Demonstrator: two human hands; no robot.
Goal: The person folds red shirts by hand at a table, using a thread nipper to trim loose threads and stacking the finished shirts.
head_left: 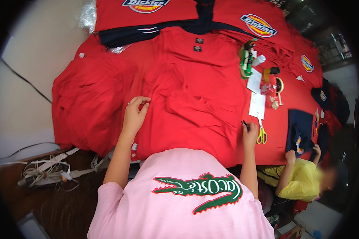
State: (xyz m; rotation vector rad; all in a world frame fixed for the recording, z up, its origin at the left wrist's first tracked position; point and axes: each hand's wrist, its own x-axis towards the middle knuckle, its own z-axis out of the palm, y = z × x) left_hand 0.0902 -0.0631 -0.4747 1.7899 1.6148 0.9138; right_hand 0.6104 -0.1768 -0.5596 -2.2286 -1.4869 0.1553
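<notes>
A red shirt [211,79] lies spread in front of me, with two small dark labels at its neckline and loose folds across its middle. My left hand [136,112] is at the shirt's left side, thumb and forefinger closed on the cloth there. Beside the shirt's lower right edge, my right hand [250,133] is closed round a small black tool [245,124]; the fingers hide most of it. Yellow-handled scissors [261,135] lie just right of that hand.
A heap of red garments [91,95] lies at left. White papers [257,104], a red tape dispenser [269,87] and a green tool [245,61] lie right of the shirt. A person in yellow [301,181] handles a navy garment [300,127]. Cables [48,171] tangle at lower left.
</notes>
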